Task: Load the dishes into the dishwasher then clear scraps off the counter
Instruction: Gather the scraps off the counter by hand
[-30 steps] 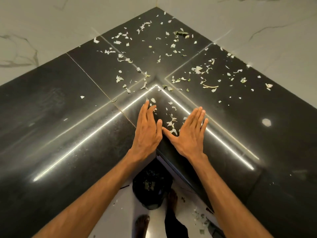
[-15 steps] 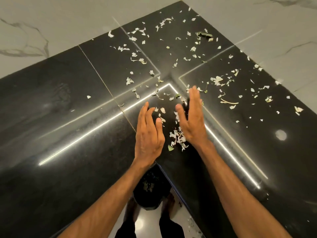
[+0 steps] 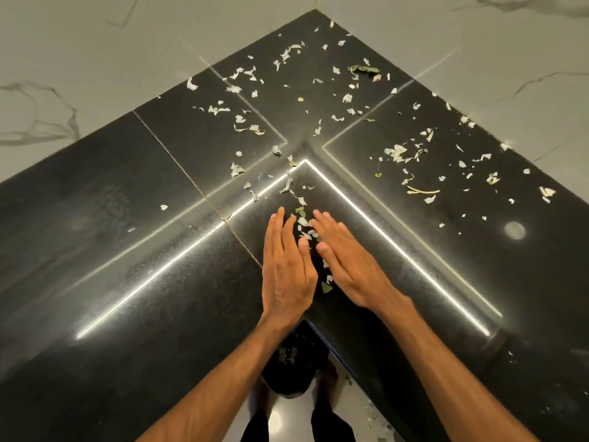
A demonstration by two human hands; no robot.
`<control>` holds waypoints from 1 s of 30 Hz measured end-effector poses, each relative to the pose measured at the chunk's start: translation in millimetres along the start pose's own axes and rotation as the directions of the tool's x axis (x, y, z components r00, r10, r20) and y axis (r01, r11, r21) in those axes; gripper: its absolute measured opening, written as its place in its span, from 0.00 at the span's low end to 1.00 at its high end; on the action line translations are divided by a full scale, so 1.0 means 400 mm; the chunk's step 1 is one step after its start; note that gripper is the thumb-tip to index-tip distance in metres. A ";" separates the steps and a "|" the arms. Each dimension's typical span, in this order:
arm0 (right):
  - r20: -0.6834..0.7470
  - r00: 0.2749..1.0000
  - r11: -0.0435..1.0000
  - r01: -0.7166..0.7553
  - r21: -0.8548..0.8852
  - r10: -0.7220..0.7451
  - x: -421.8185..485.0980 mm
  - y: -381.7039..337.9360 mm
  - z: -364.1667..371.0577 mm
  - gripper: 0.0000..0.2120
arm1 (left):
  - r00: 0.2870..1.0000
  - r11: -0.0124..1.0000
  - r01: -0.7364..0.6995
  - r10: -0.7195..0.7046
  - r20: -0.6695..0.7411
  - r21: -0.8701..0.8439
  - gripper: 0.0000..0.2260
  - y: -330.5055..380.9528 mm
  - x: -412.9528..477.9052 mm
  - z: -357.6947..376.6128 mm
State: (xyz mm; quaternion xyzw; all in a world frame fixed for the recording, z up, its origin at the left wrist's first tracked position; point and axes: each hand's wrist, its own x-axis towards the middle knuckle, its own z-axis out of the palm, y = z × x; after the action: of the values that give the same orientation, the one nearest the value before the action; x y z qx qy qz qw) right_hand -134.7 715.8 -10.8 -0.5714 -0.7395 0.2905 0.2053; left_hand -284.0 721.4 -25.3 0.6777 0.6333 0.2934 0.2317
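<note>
Both the left hand (image 3: 287, 269) and right hand (image 3: 350, 266), fingers straight, flank leafy scraps (image 3: 304, 223) on the black counter (image 3: 159, 282): light, limp flakes, probably better raked together than pinched.

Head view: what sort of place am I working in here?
Probably a home kitchen: an L-shaped polished black stone counter meets marble-look wall tiles in a corner, leafy vegetable scraps litter it, and a dark bin sits below its edge.

No readable text, label, brand or number anywhere.
</note>
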 end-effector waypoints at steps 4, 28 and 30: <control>-0.170 0.973 0.984 -0.138 0.113 0.156 0.048 0.035 -0.063 0.26 | 1.000 1.000 -0.004 0.004 -0.001 0.018 0.20 0.001 0.000 0.001; -0.079 0.971 0.965 -0.232 -0.117 0.224 -0.167 -0.013 -0.024 0.52 | 0.999 0.977 0.011 -0.001 0.051 -0.212 0.25 0.015 -0.004 -0.026; -0.097 0.974 0.932 -0.226 -0.282 0.206 -0.156 -0.022 0.018 0.57 | 0.999 0.961 0.015 0.000 0.052 -0.276 0.25 0.016 -0.004 -0.037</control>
State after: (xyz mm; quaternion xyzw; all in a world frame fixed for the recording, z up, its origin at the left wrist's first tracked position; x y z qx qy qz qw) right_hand -129.4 652.6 -8.7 -0.6826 -0.6997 0.1801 0.1100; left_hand -289.6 718.4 -10.3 0.6437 0.5824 0.3605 0.3413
